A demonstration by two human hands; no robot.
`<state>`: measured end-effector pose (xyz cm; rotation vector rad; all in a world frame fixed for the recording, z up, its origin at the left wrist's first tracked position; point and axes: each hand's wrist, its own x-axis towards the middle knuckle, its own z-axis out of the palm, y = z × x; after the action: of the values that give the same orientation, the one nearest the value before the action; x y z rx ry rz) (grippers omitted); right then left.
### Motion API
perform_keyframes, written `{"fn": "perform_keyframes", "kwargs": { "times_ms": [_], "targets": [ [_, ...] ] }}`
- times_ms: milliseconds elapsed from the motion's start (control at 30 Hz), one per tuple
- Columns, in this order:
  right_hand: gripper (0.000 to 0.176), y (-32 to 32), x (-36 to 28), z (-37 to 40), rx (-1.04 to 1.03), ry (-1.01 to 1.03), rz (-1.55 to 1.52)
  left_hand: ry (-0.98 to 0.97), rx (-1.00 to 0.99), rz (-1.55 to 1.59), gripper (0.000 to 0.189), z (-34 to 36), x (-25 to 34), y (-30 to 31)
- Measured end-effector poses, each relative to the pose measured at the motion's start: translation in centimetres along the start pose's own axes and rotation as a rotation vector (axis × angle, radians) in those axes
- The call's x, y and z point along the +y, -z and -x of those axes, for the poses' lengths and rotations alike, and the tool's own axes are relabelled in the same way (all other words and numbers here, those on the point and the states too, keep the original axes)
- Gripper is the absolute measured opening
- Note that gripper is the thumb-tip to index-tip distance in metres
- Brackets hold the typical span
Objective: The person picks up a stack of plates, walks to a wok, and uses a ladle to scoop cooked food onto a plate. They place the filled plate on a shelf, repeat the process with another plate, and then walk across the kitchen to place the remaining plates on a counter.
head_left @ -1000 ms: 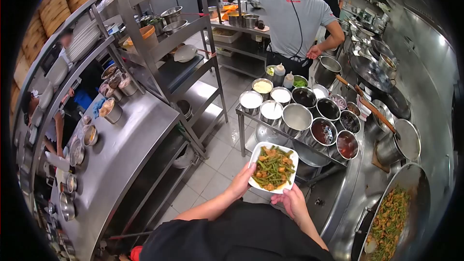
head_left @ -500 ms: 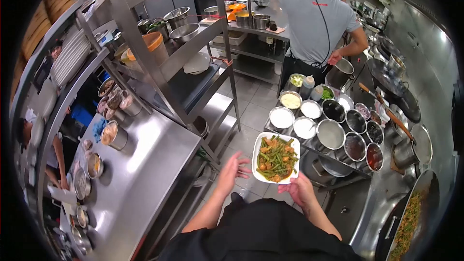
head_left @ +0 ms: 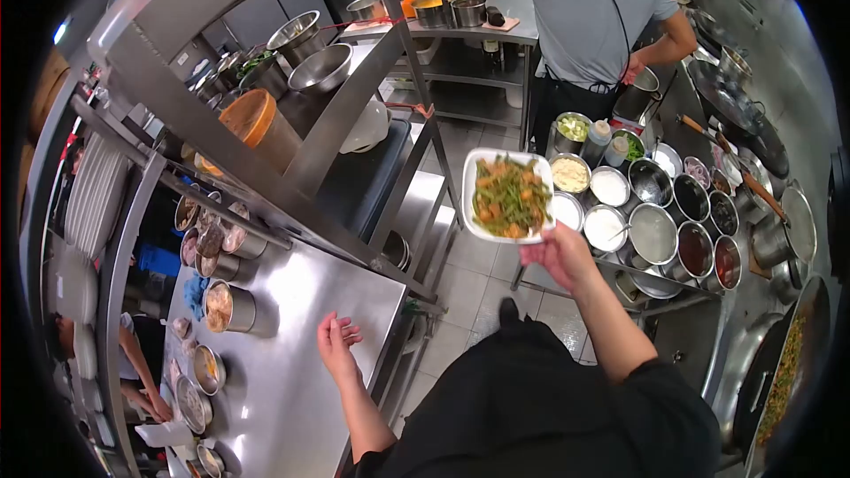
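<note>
A square white dish (head_left: 471, 223) filled with green beans and orange-brown pieces (head_left: 511, 196) is held out in front of my body. My right hand (head_left: 560, 257) grips its lower right corner, with the fingers partly under the rim. To the left, my left hand (head_left: 338, 347) is in the air over the steel counter (head_left: 292, 363), its fingers apart and nothing in it.
A steel shelf rack (head_left: 354, 115) rises at the left front. Metal pots of sauces and powders (head_left: 653, 235) stand at the right, near a wok of food (head_left: 784, 372). A person in a grey shirt (head_left: 580, 18) stands ahead; another person's arm (head_left: 146, 372) shows at far left.
The dish has moved up in the view with my right hand. My left hand has moved left and down, away from the dish. The view has turned, and the rack looks nearer.
</note>
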<state>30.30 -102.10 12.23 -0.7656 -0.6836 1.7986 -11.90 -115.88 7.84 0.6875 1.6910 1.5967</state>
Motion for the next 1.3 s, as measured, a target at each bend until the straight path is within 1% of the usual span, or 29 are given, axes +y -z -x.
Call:
{"fn": "perform_keyframes", "kwargs": {
  "times_ms": [33,67,100,133,167,233,367,433,500,567,600,667,733,767,867,1000,1067,1167,1200,1233,1300],
  "targets": [
    [0.029,0.0,-0.6,-2.4,-0.071,0.035,-0.006,0.007,0.046,-0.05,0.036,-0.6,-1.1,0.3],
    [0.028,-0.2,-1.4,-4.7,-0.021,0.056,0.011,0.012,0.053,-0.054,0.036,-1.2,-3.1,0.9],
    [0.027,-0.6,-2.4,-7.4,0.024,0.082,0.031,-0.084,0.092,-0.224,0.037,-2.6,-5.6,1.7],
    [0.026,-0.3,-3.4,-10.6,-0.015,0.095,0.047,-0.183,0.13,-0.392,0.037,-3.7,-6.8,1.9],
    [0.024,0.1,-4.3,-13.8,-0.054,0.109,0.061,-0.188,0.138,-0.391,0.037,-3.9,-6.6,1.4],
    [0.022,-0.2,-6.6,-19.7,0.013,0.108,0.06,-0.223,0.23,-0.678,0.038,-4.2,-5.6,-0.4],
    [0.021,0.2,-11.1,-31.1,0.0,0.144,0.116,-0.227,0.301,-0.765,0.04,-5.9,-6.7,-2.4],
    [0.022,0.0,-13.2,-36.0,0.053,0.148,0.15,-0.163,0.354,-0.815,0.042,-6.2,-7.3,-3.5],
    [0.028,0.4,-14.8,-40.7,0.059,0.127,0.146,-0.175,0.374,-0.827,0.042,-6.3,-8.0,-4.2],
    [0.032,0.5,-16.2,-44.3,0.096,0.108,0.171,-0.187,0.394,-0.843,0.043,-6.1,-8.7,-4.8],
    [0.032,0.5,-16.6,-46.3,0.103,0.097,0.171,-0.205,0.399,-0.899,0.042,-6.1,-8.7,-5.2],
    [0.031,0.3,-17.1,-49.9,0.101,0.074,0.174,-0.215,0.418,-0.951,0.042,-6.1,-8.8,-5.8],
    [0.03,-0.6,-17.2,-53.9,0.116,0.045,0.171,-0.256,0.433,-1.089,0.041,-6.2,-8.1,-6.7],
    [0.03,-1.1,-17.0,-55.6,0.101,0.045,0.176,-0.254,0.449,-1.083,0.041,-6.3,-8.1,-6.7],
    [0.03,-3.0,-16.4,-60.9,0.087,-0.048,0.188,-0.256,0.461,-1.095,0.04,-6.7,-8.2,-6.7],
    [0.033,-6.8,-15.2,-64.9,0.053,-0.06,0.226,-0.256,0.476,-1.11,0.04,-6.9,-7.7,-6.9],
    [0.029,-8.3,-14.5,-66.6,0.018,-0.097,0.209,-0.272,0.474,-1.188,0.037,-6.9,-7.5,-7.1],
    [0.031,-9.7,-12.9,-69.9,0.027,-0.097,0.169,-0.283,0.483,-1.194,0.037,-7.1,-7.9,-6.9],
    [0.031,-10.4,-12.8,-70.1,0.002,-0.101,0.199,-0.282,0.485,-1.19,0.037,-7.2,-8.1,-6.8],
    [0.028,-10.1,-11.9,-72.2,-0.055,-0.105,0.115,-0.282,0.485,-1.156,0.038,-7.2,-8.0,-6.7],
    [0.024,-10.0,-10.6,-75.7,-0.114,-0.111,0.072,-0.279,0.501,-1.108,0.039,-7.2,-7.9,-7.0]
  ]
}}
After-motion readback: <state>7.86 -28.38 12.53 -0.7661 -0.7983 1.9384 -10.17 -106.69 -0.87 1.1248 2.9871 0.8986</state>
